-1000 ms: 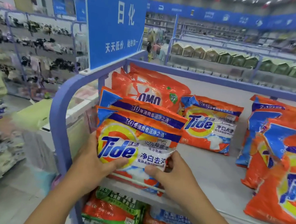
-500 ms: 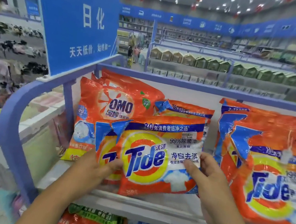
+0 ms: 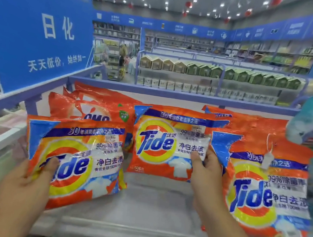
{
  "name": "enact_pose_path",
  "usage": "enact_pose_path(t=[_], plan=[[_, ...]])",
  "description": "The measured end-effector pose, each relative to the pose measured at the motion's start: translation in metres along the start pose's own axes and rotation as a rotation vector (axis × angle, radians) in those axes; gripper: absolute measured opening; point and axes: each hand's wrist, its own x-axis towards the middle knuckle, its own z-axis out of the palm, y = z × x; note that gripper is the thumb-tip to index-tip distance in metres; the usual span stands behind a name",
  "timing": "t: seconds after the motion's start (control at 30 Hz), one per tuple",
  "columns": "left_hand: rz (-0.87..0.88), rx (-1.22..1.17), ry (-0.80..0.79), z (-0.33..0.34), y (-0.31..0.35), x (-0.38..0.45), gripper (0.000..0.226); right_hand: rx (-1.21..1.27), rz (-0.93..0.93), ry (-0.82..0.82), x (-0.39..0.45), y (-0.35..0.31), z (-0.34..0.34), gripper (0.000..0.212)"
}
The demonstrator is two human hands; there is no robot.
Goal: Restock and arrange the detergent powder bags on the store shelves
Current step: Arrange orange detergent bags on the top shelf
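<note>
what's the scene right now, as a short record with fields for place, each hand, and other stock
place: white store shelf with a blue rail
left hand: grips the front Tide bag at its lower left corner
right hand: pinches the right edge of the middle Tide bag, which stands upright
behind left: OMO bag
right side: large Tide bag
sign: blue sign above the left end

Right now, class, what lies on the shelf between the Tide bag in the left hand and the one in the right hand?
In the head view, only bare shelf separates the left-hand Tide bag from the right-hand Tide bag.
</note>
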Motion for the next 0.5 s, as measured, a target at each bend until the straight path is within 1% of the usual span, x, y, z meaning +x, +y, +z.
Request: enact_pose_path(t=[0.07, 0.1, 0.13, 0.17, 0.2, 0.23, 0.27, 0.3, 0.33, 0.37, 0.4, 0.43, 0.47, 0.5], plan=[[-0.037, -0.019, 0.071, -0.005, 0.002, 0.002, 0.044, -0.100, 0.023, 0.002, 0.017, 0.014, 0.009, 0.019], [-0.079, -0.013, 0.102, -0.008, -0.004, 0.008, 0.056, -0.138, 0.054, -0.010, 0.024, 0.023, 0.013, 0.025], [-0.107, -0.041, 0.104, -0.007, -0.009, 0.012, 0.062, -0.181, 0.092, -0.019, 0.030, 0.030, 0.017, 0.035], [-0.129, -0.103, 0.100, -0.008, -0.004, 0.011, 0.054, -0.227, 0.112, -0.028, 0.034, 0.037, 0.019, 0.044], [-0.105, -0.130, 0.105, -0.006, 0.003, 0.007, 0.033, -0.297, 0.124, -0.037, 0.038, 0.041, 0.020, 0.049], [-0.099, -0.141, 0.074, -0.003, 0.011, 0.000, 0.010, -0.383, 0.126, -0.046, 0.041, 0.043, 0.020, 0.049], [-0.057, -0.180, 0.019, 0.004, 0.014, -0.004, 0.008, -0.474, 0.133, -0.053, 0.042, 0.042, 0.021, 0.048], [-0.055, -0.190, -0.062, 0.010, 0.020, -0.011, 0.013, -0.538, 0.122, -0.058, 0.039, 0.038, 0.020, 0.049], [-0.042, -0.230, -0.136, 0.017, 0.015, -0.012, 0.012, -0.576, 0.084, -0.054, 0.035, 0.035, 0.019, 0.055], [-0.049, -0.239, -0.168, 0.023, 0.017, -0.014, 0.010, -0.579, 0.016, -0.045, 0.028, 0.029, 0.017, 0.061], [-0.044, -0.257, -0.203, 0.031, 0.017, -0.014, 0.009, -0.564, -0.056, -0.049, 0.019, 0.023, 0.013, 0.063], [-0.062, -0.257, -0.213, 0.036, 0.019, -0.013, 0.008, -0.519, -0.102, -0.083, 0.009, 0.016, 0.010, 0.059], [-0.065, -0.270, -0.231, 0.042, 0.018, -0.011, 0.007, -0.429, -0.106, -0.168, -0.004, 0.004, 0.006, 0.054], [-0.074, -0.266, -0.255, 0.048, 0.021, -0.012, 0.007, -0.318, -0.044, -0.300, -0.015, -0.005, 0.003, 0.054]])
